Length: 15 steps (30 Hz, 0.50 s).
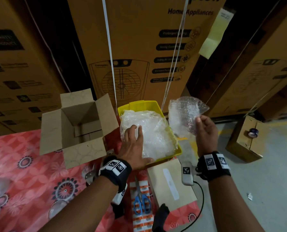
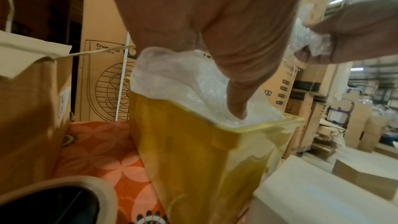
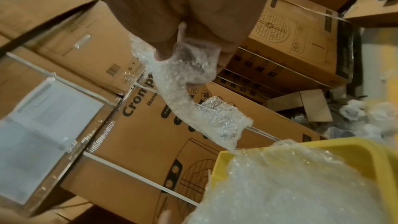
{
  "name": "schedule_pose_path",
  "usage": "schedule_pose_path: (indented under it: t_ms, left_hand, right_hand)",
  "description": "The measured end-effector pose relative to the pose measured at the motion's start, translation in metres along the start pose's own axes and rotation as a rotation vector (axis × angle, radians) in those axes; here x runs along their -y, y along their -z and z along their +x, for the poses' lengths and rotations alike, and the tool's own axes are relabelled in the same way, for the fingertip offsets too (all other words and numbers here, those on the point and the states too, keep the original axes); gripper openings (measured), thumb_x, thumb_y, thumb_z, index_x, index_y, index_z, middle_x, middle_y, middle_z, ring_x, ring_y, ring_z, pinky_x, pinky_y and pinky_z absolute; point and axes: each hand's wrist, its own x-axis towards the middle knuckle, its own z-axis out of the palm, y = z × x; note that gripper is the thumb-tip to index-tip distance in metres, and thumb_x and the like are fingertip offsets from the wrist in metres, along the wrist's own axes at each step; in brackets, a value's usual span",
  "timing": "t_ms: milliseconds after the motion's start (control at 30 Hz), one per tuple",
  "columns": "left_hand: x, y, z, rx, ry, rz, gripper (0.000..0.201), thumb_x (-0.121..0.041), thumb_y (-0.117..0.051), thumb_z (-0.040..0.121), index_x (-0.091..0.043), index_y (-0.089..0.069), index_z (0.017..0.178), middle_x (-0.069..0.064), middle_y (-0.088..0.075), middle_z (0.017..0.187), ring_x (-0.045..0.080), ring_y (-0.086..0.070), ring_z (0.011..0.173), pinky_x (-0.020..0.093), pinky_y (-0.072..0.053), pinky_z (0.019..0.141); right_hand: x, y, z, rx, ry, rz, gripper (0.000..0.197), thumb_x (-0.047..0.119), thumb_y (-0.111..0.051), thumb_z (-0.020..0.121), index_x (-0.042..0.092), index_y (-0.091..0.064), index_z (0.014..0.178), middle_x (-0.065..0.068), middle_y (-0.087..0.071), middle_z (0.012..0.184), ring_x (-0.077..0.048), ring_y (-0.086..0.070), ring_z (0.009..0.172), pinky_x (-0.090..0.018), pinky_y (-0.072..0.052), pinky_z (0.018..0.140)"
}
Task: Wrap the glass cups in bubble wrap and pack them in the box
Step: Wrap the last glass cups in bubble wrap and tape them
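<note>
Two hands work over a yellow bin (image 1: pixel 178 149) heaped with bubble wrap (image 1: pixel 153 129). The left hand (image 1: pixel 133 144) lies flat on that heap, fingers (image 2: pixel 235 105) straight and slightly apart, pressing it down. The right hand (image 1: pixel 206 133) holds a loose sheet of bubble wrap (image 1: pixel 183 115) lifted beside the bin, thumb and fingers pinched on its edge. An open cardboard box (image 1: pixel 77 124) stands on the worktop (image 1: pixel 22 173) just left of the bin. Blue-handled scissors (image 1: pixel 141 202) lie nearer the person
</note>
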Motion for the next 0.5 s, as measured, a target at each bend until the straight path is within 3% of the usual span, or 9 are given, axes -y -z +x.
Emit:
schedule_pose_path:
  t_ms: [100,167,233,300,433,500]
  left_hand:
    - [0.001,-0.005,0.005,-0.036,-0.05,0.053,0.131,-0.05,-0.082,0.085,-0.044,0.023,0.162,0.018,0.002,0.166,0.044,-0.007,0.154,0.058,-0.032,0.123]
    - [0.002,-0.009,0.011,0.011,-0.073,0.113,0.121,-0.033,-0.076,0.096,-0.054,0.026,0.158,0.017,0.006,0.17,0.046,-0.001,0.157,0.058,-0.027,0.125]
    - [0.006,-0.015,0.016,0.105,-0.066,0.166,0.104,-0.026,-0.064,0.103,-0.052,0.017,0.162,0.014,0.006,0.173,0.044,0.003,0.16,0.057,-0.018,0.129]
    - [0.011,-0.022,0.022,0.219,-0.038,0.224,0.086,-0.029,-0.057,0.104,-0.043,0.0,0.167,0.015,-0.001,0.174,0.044,-0.001,0.161,0.055,-0.006,0.131]
    - [0.007,-0.021,0.034,0.357,-0.033,0.316,0.092,-0.042,-0.059,0.094,-0.03,-0.007,0.169,0.022,-0.023,0.165,0.044,-0.021,0.153,0.055,0.0,0.131]
    - [0.005,-0.01,0.038,0.441,-0.018,0.254,0.093,-0.043,-0.058,0.092,-0.028,-0.009,0.169,0.022,-0.027,0.164,0.043,-0.023,0.153,0.053,0.001,0.131]
  right_hand:
    - [0.009,0.006,-0.001,0.062,-0.032,0.148,0.016,0.006,-0.049,0.11,-0.001,-0.06,0.119,0.005,-0.072,0.092,-0.008,-0.066,0.08,-0.024,-0.054,0.073]
    - [0.014,0.007,-0.004,0.106,-0.072,0.229,0.026,0.004,-0.046,0.11,-0.006,-0.056,0.132,-0.011,-0.074,0.114,-0.021,-0.072,0.102,-0.035,-0.059,0.087]
    - [0.017,0.008,-0.007,0.139,-0.099,0.291,0.032,0.003,-0.046,0.109,-0.004,-0.054,0.139,-0.022,-0.069,0.13,-0.036,-0.068,0.12,-0.046,-0.057,0.099]
    - [0.022,0.009,-0.011,0.156,-0.126,0.346,0.035,0.002,-0.047,0.107,-0.003,-0.054,0.141,-0.025,-0.068,0.131,-0.04,-0.066,0.122,-0.05,-0.056,0.1]
    - [0.032,0.002,-0.018,0.195,-0.138,0.375,0.041,0.009,-0.058,0.1,-0.001,-0.058,0.14,-0.033,-0.063,0.135,-0.049,-0.062,0.127,-0.058,-0.054,0.104]
    - [0.037,-0.004,-0.021,0.223,-0.144,0.384,0.034,0.008,-0.06,0.098,0.006,-0.066,0.132,-0.031,-0.065,0.134,-0.047,-0.063,0.126,-0.051,-0.057,0.1]
